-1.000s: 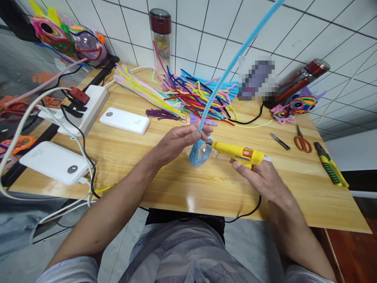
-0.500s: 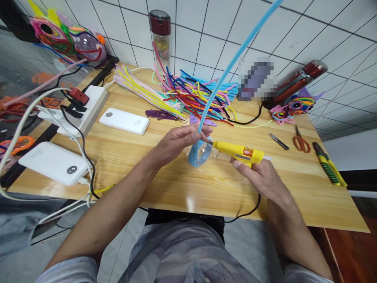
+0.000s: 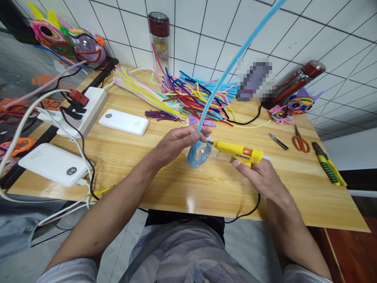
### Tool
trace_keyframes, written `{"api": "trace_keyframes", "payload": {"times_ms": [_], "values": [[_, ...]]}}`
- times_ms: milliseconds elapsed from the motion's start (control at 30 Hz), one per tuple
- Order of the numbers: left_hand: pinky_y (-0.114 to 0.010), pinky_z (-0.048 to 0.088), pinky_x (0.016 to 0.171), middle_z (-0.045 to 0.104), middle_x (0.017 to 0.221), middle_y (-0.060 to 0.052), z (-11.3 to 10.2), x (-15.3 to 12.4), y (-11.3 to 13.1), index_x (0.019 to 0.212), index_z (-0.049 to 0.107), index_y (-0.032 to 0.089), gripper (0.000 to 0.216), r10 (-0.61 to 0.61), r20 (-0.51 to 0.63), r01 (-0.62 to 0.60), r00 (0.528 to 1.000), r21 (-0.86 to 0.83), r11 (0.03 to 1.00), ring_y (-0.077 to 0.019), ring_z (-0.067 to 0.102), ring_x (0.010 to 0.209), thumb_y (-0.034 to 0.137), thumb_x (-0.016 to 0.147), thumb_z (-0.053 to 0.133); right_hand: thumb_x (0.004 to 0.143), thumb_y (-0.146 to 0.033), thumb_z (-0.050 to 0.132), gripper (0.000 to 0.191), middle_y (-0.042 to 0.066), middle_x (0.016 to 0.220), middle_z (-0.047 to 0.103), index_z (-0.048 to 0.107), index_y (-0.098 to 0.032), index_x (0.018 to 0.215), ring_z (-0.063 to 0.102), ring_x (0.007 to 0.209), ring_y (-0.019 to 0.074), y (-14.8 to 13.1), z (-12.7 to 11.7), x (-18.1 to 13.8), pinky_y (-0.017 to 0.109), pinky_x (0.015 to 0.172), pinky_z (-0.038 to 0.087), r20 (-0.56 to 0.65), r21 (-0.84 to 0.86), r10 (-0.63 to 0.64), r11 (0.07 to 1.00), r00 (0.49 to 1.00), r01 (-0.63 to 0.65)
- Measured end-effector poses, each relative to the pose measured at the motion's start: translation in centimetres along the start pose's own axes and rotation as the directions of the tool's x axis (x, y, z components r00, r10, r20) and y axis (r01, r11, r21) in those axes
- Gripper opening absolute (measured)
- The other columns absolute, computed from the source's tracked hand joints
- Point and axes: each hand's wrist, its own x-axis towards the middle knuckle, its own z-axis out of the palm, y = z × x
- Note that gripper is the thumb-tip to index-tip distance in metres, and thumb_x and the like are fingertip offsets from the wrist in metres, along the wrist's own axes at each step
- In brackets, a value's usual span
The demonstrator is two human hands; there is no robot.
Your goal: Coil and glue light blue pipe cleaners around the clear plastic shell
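My left hand [image 3: 176,144] is closed on a long light-blue pipe cleaner [image 3: 232,65] that rises up and to the right out of the view. Its lower end is wound round a clear round piece [image 3: 200,153] resting on the wooden table [image 3: 165,184]. My right hand [image 3: 259,177] grips a yellow glue gun [image 3: 240,152], and the gun's nozzle touches the blue winding on the clear piece. A black cord runs from the gun over the table's front edge.
A heap of coloured pipe cleaners [image 3: 188,96] lies behind my hands. Two white power banks [image 3: 123,122] [image 3: 53,164] and a power strip [image 3: 88,106] with cables sit at the left. Small snips [image 3: 278,141], orange scissors [image 3: 300,140] and a utility knife [image 3: 328,168] lie right.
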Motion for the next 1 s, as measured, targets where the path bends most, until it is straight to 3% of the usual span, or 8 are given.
{"api": "trace_keyframes", "payload": {"times_ms": [267,1000], "values": [[-0.046,0.051,0.118,0.081,0.141,-0.011,0.04,-0.04,0.06,0.099,0.091,0.025,0.032,-0.013,-0.006,0.013,1.000,-0.012,1.000,-0.0341,0.070,0.142,0.057,0.097,0.085,0.107,-0.049,0.063,0.032,0.006,0.082,0.076,0.076,-0.024,0.090,0.073,0.082,0.0275,0.60,0.36,-0.21,0.038,0.076,0.058,-0.012,0.045,0.019,0.999,1.000,-0.019],[-0.050,0.049,0.122,0.083,0.136,-0.013,0.24,-0.01,0.21,0.094,0.090,0.024,0.036,-0.016,-0.058,0.014,0.998,-0.022,1.000,-0.0362,0.067,0.146,0.060,0.094,0.087,0.105,-0.042,0.060,0.032,0.006,0.080,0.077,0.072,-0.023,0.083,0.072,0.074,0.0252,0.49,0.29,-0.36,0.037,0.071,0.054,-0.014,0.024,0.009,1.000,1.000,-0.009]]}}
